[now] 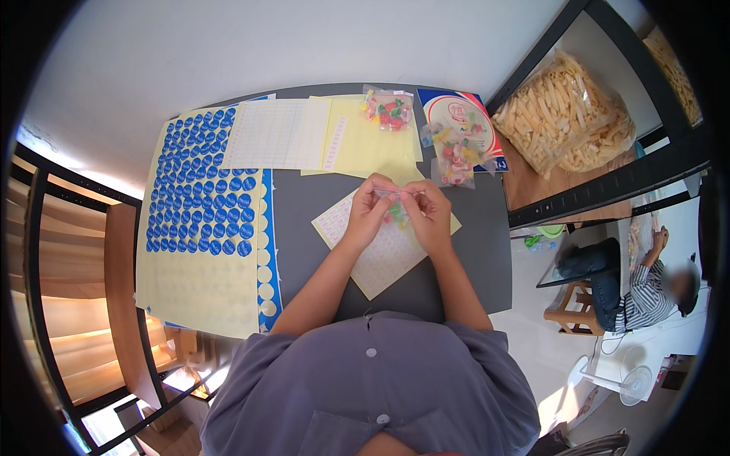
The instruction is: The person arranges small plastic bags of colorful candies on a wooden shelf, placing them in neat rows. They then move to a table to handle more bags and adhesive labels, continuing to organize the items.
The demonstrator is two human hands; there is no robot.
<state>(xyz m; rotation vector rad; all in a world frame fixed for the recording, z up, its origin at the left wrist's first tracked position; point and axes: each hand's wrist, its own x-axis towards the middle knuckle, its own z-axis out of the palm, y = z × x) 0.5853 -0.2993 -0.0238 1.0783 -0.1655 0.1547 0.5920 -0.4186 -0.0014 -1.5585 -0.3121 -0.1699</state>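
Observation:
My left hand [366,212] and my right hand [429,215] meet over the table, both pinching the top edge of a small clear plastic bag [397,212]. Green, red and yellow pieces, apparently wrapped sweets, show inside it below my fingertips. Beneath the bag lies a pale yellow sheet of small printed labels [381,267], turned at an angle on the dark grey table [308,228]. Whether the bag's top is sealed cannot be made out, as my fingers cover much of it.
Sheets of round blue stickers [199,199] cover the table's left side. Behind are a lined paper [276,134], yellow sheets [370,151] and a filled bag [390,111]. More filled bags [456,162] lie right. A shelf holds a large snack bag [562,119]; a person [644,296] sits beyond.

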